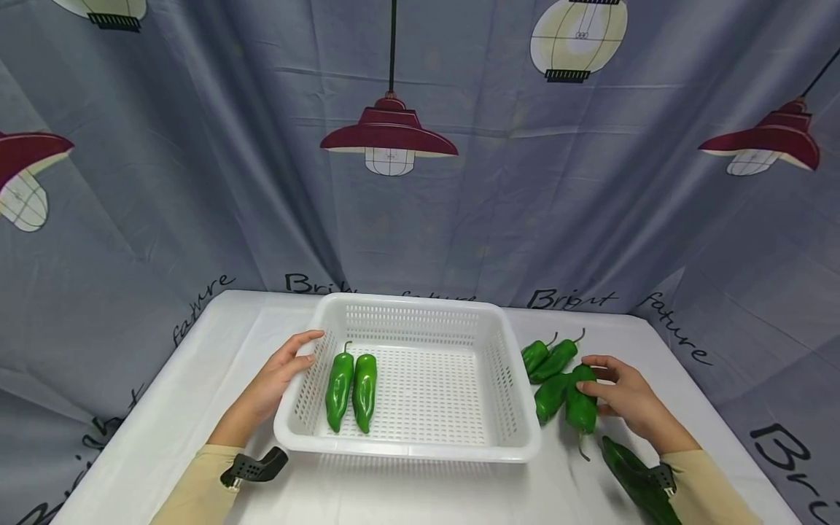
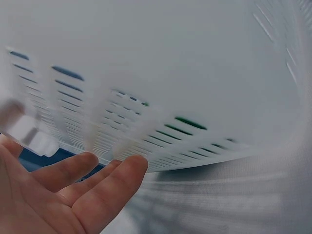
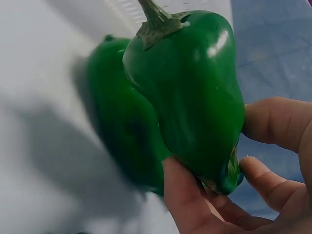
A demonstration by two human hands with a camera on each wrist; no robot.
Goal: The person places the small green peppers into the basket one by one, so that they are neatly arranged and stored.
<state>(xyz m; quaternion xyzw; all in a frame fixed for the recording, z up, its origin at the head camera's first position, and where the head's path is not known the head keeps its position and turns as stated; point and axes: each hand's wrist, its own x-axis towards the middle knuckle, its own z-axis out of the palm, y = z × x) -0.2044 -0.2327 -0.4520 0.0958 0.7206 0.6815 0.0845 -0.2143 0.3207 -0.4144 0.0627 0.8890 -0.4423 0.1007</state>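
A white plastic basket (image 1: 407, 450) holds two green peppers, one pepper (image 1: 339, 391) with a curved stem beside another pepper (image 1: 364, 394). My left hand (image 1: 278, 379) is at the basket's left side, fingertips right at the rim; in the left wrist view its fingers (image 2: 114, 190) extend by the slotted wall. To the right of the basket, my right hand (image 1: 626, 397) pinches a green pepper (image 3: 190, 92) by its tip end between thumb and fingers, its stem pointing toward me. Another pepper (image 3: 122, 112) lies right behind it in the right wrist view.
Two peppers with stems, a smaller pepper (image 1: 534, 356) and a longer pepper (image 1: 556, 360), lie against the basket's right side. A dark green pepper (image 1: 633, 474) lies partly beneath the right wrist. White cloth (image 1: 236, 321) covers the table, with a patterned curtain (image 1: 420, 233) behind it.
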